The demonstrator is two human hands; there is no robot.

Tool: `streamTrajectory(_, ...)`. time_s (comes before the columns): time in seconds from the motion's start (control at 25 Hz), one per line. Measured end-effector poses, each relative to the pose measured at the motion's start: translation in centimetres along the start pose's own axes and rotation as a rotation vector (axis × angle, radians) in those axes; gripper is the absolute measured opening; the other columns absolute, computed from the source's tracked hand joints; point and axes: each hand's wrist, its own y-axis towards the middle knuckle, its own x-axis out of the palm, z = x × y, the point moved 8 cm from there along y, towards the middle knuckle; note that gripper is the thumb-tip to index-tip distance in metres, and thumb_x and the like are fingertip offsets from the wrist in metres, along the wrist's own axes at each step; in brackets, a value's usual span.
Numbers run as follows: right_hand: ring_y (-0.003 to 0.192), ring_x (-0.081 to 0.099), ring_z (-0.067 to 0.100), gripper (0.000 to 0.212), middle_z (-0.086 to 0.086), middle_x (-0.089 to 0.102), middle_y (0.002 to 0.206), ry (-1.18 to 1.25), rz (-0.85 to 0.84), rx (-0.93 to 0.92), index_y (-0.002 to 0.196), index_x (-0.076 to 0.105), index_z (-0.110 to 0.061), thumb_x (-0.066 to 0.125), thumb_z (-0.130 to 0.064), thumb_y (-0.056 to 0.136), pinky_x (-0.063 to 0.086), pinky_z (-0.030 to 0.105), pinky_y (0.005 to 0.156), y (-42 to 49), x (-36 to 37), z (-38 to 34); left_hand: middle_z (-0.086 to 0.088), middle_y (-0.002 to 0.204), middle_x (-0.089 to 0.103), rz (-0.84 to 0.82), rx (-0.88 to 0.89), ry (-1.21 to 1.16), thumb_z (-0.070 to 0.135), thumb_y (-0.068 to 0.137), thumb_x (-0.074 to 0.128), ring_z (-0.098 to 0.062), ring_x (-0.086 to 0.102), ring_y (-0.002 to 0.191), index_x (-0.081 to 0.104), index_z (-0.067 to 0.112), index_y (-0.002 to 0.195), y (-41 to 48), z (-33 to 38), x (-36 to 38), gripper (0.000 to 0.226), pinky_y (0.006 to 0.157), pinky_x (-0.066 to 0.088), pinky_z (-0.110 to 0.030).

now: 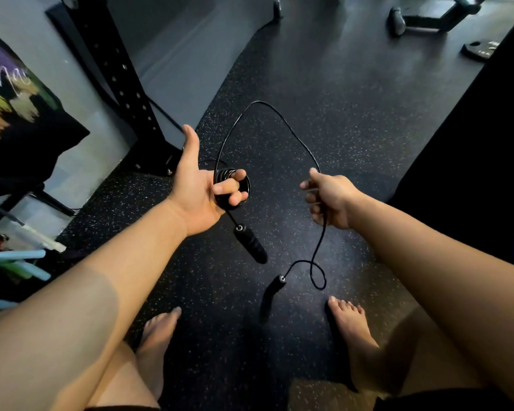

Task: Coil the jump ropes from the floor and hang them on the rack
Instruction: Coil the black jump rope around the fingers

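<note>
Head view: left hand (196,197) curls its fingers through the coil of black jump rope (221,175), thumb flung wide, so the hand serves as the spool. One handle (251,244) dangles beneath, long axis slanting down-right. The free loop (260,101) arcs forward between the hands. The second handle (272,292) hangs low while the right hand (328,200) pinches the cord, likely to feed slack.

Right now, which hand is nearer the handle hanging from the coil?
Left. The left hand grips the coil just above that handle; the right hand pinches the loose rope farther off to its right.
</note>
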Motion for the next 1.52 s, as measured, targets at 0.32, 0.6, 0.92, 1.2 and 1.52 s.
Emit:
streamTrajectory(0.32, 0.055, 0.039, 0.018, 0.053, 0.008, 0.054, 0.08, -0.87, -0.076, 0.132, 0.099, 0.065, -0.01, 0.031, -0.05, 0.105, 0.06, 0.04, 0.063, 0.3, 0.0, 3.8, 0.008, 0.041, 0.023, -0.009, 0.125, -0.219, 0.095, 0.079, 0.018, -0.014, 0.029, 0.043, 0.058, 0.012, 0.07, -0.6, 2.5, 0.4, 0.093, 0.079, 0.048, -0.026)
streamTrajectory(0.6, 0.09, 0.074, 0.018, 0.046, -0.001, 0.075, 0.1, -1.097, -0.271, -0.069, 0.125, 0.054, -0.015, 0.055, -0.05, 0.096, 0.053, 0.042, 0.096, 1.1, 2.6, 4.5, 0.006, 0.041, 0.024, 0.019, -0.032, 0.313, 0.092, 0.082, 0.021, -0.021, 0.032, 0.042, 0.062, 0.013, 0.059, -0.2, -0.3, 0.2, 0.092, 0.096, 0.05, -0.046)
streamTrajectory(0.92, 0.122, 0.058, 0.015, 0.042, 0.014, 0.063, 0.13, -0.353, -0.433, -0.622, 0.136, 0.053, -0.009, 0.045, -0.01, 0.095, 0.044, 0.021, 0.102, -3.7, 7.6, -2.6, 0.005, 0.038, 0.043, -0.001, -0.103, 0.758, 0.084, 0.088, 0.016, -0.018, 0.034, 0.042, 0.055, -0.002, 0.134, -0.7, -3.6, 1.7, 0.105, 0.091, 0.057, -0.049)
streamTrajectory(1.2, 0.06, 0.043, 0.005, 0.023, -0.005, 0.053, 0.066, -0.653, -0.256, -0.854, 0.087, 0.067, -0.012, 0.065, -0.033, 0.095, 0.038, 0.024, 0.057, -4.1, 6.6, -3.3, 0.004, 0.042, 0.038, 0.041, -0.105, 0.824, 0.088, 0.085, 0.013, -0.019, 0.044, 0.045, 0.066, 0.002, 0.113, -0.5, -3.9, 1.5, 0.105, 0.09, 0.055, -0.046)
streamTrajectory(1.52, 0.057, 0.048, 0.006, 0.03, -0.005, 0.061, 0.068, -0.757, 0.208, -0.734, 0.085, 0.063, -0.015, 0.06, -0.043, 0.097, 0.04, 0.024, 0.056, -2.2, 1.5, -5.0, 0.005, 0.044, 0.044, 0.022, 0.001, 0.594, 0.082, 0.073, 0.051, -0.018, 0.054, 0.053, 0.063, 0.0, 0.091, 0.6, -3.1, 1.2, 0.085, 0.108, 0.047, -0.054)
